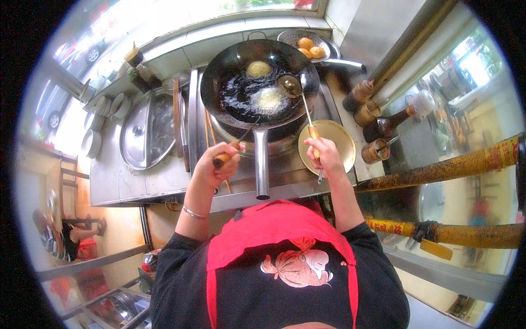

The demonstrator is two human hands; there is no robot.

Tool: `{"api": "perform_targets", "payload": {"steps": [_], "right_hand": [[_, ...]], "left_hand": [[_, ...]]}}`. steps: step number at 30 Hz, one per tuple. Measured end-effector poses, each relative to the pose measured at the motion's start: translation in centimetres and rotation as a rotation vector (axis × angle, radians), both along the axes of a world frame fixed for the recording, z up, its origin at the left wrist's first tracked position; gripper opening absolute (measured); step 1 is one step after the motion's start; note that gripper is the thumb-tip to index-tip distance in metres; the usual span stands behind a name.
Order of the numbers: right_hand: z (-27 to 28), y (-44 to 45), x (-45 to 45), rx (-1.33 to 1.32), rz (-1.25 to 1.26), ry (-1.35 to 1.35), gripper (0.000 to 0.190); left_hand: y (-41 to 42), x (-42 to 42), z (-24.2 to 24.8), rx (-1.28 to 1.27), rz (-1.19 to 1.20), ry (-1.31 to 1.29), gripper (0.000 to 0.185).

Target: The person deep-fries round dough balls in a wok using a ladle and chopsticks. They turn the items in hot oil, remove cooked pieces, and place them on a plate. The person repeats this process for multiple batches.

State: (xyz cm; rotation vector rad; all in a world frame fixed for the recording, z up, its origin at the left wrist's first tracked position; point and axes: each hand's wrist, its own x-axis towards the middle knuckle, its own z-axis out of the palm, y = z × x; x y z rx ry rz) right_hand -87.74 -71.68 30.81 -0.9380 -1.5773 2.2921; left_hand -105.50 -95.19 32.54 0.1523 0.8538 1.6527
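Observation:
In front of me a dark wok point(222, 70) of hot oil sits on the stove, its metal handle point(262, 168) pointing towards me. A pale golden round piece of food point(258, 69) floats near its far side. Closer in, a whiter piece point(269, 99) lies among bubbles. My left hand point(220, 162) grips the wooden handle of a thin metal tool point(249, 130), whose tip is at the wok's near rim. With my right hand point(327, 155) I hold a wooden-handled ladle point(289, 85); its round bowl is over the right part of the wok. What the bowl contains is unclear.
Behind the wok, a perforated strainer point(286, 38) bears three browned balls point(305, 43). A cream round dish point(346, 142) lies under my right hand. Left stand a half-lidded pot point(135, 144) and stacked bowls point(91, 144). Sauce bottles point(358, 95) and a jar point(374, 151) line the right.

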Motion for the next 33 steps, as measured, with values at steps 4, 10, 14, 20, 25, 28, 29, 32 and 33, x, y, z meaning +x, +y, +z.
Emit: {"api": "perform_targets", "payload": {"steps": [4,10,14,20,25,28,29,32,33], "right_hand": [[-0.1,-0.1,-0.2,-0.02,0.005,0.021,0.018],[-0.4,-0.4,-0.4,-0.009,-0.011,0.031,0.019],[-0.1,-0.7,-0.6,-0.012,-0.027,0.013,0.019],[0.0,-1.3,-0.8,-0.016,-0.046,-0.002,0.02],[0.7,-2.3,-1.1,-0.024,-0.086,-0.017,0.02],[0.8,-2.8,-1.5,-0.034,-0.118,-0.025,0.021],[0.8,-3.0,-1.6,-0.046,-0.118,-0.021,0.021],[0.8,-3.6,-1.8,-0.06,-0.136,-0.018,0.022],[1.0,-4.0,-1.9,-0.053,-0.152,-0.023,0.022]], "left_hand": [[0.2,0.7,0.5,-0.028,-0.025,-0.027,0.023],[0.2,0.6,0.4,-0.167,-0.019,0.08,0.026],[-0.1,-0.3,0.1,0.037,-0.027,-0.079,0.027],[-0.1,-0.3,0.7,-0.046,-0.019,-0.039,0.028],[-0.1,-0.8,1.0,-0.027,-0.079,-0.058,0.026],[-0.2,-1.6,0.9,-0.04,-0.07,-0.056,0.027],[-0.3,-2.0,0.8,-0.009,-0.088,-0.088,0.027],[-0.6,-2.9,0.9,0.05,-0.105,-0.229,0.024],[-0.7,-3.2,0.9,0.019,-0.111,-0.168,0.023]]}}
